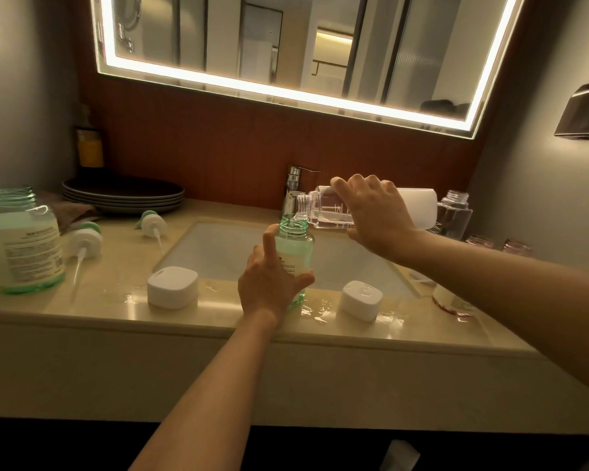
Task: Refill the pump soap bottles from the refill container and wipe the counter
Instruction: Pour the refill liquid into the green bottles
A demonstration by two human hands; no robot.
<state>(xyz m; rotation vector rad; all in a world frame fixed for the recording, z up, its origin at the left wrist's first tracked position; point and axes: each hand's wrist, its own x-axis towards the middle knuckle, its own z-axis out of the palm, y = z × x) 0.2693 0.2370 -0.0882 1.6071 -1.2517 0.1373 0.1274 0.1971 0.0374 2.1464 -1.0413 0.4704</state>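
My left hand [269, 283] grips a small green open-necked soap bottle [295, 246] standing on the counter's front strip before the sink. My right hand [376, 212] holds a clear refill container [323, 207] with a white base, tipped on its side, its mouth at the green bottle's neck. A larger green bottle [23, 239] with a label stands open at the far left. Two green-and-white pump heads [85, 241] [152, 224] lie on the counter beside it. Another clear open bottle [454, 212] stands at the right.
Two white caps [172, 287] [361, 300] sit on the wet beige counter [99, 300] in front of the sink basin [218, 249]. A chrome tap [295, 192] rises behind. Dark plates [123, 193] are stacked back left, next to a crumpled cloth [72, 212]. Pinkish glasses [517, 248] stand at the right.
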